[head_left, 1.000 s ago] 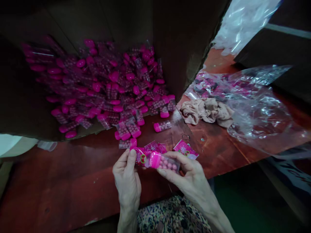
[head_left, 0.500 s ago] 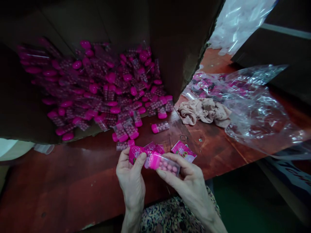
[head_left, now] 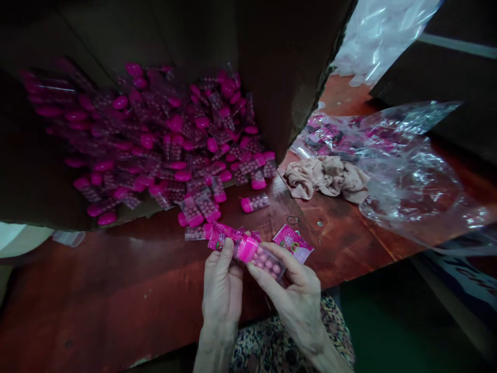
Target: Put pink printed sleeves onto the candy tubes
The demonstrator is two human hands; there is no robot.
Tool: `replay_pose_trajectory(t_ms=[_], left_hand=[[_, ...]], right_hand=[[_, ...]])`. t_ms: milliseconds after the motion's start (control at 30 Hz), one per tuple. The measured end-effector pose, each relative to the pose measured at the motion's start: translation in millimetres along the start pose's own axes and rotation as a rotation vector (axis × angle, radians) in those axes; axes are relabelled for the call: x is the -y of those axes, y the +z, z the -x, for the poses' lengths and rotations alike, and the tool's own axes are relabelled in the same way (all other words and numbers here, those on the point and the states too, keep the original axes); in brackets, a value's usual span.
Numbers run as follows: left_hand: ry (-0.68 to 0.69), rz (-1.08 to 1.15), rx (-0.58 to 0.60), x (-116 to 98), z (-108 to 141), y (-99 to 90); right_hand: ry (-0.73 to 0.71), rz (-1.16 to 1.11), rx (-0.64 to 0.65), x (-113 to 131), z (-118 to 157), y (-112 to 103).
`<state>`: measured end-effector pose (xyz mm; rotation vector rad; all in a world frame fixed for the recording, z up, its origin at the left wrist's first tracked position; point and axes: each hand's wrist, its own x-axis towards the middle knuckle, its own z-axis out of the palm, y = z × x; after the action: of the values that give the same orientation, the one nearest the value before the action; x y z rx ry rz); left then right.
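Note:
My right hand grips a small clear container of pink balls, its bright pink cap pointing left. Close by that cap, my left hand is closed, thumb raised, against a pink printed wrapper. Its fingertips are partly hidden behind the thumb and the container. Another printed wrapper lies flat on the table to the right of my hands. Just beyond, a single capped container rests on its side.
A cardboard box on its side holds a heap of similar containers, some spilling onto the red table. At right lie a crumpled cloth and a clear plastic bag with pink wrappers. A white bowl-like object stands far left.
My left hand has shifted right and turned more upright, closer to the container. The container in my right hand has tilted slightly, its cap end higher.

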<state>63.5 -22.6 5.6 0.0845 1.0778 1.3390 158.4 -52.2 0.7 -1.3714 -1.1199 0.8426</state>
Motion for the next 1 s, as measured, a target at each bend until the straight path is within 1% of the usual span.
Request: replay_pose_trajectory(t_ms=[167, 267, 367, 467, 533, 600, 667, 733, 833, 900, 1000], left_hand=[[0.009, -0.052, -0.052, 5, 2, 8.4], [0.02, -0.082, -0.051, 7, 1, 11.8], [0.069, -0.121, -0.071, 10, 0, 11.6], [0.092, -0.124, -0.102, 13, 1, 9.7], [0.096, -0.095, -0.093, 13, 1, 9.0], [0.129, -0.083, -0.045, 11, 1, 8.6], [0.149, -0.124, 0.031, 7, 1, 7.9], [0.125, -0.183, 0.077, 4, -1, 6.5], [0.051, -0.208, 0.054, 2, -3, 3.4], [0.004, -0.193, 0.044, 2, -4, 1.5], [-0.047, -0.2, 0.094, 3, -5, -0.2]], right_hand=[[0.089, -0.049, -0.034, -4, 4, 3], [0.175, -0.095, 0.01, -9, 4, 2], [0.23, -0.139, 0.026, -11, 3, 2], [0.169, -0.092, 0.004, -11, 2, 3], [0.104, -0.021, 0.001, -11, 1, 2], [0.067, 0.041, -0.014, -12, 1, 1], [0.058, 0.066, -0.031, -14, 0, -1], [0.061, 0.061, -0.034, -15, -1, -3], [0.048, 0.064, -0.014, -14, -4, -7], [0.005, 0.092, 0.002, -14, -6, -10], [-0.044, 0.134, 0.007, -14, -8, -15]])
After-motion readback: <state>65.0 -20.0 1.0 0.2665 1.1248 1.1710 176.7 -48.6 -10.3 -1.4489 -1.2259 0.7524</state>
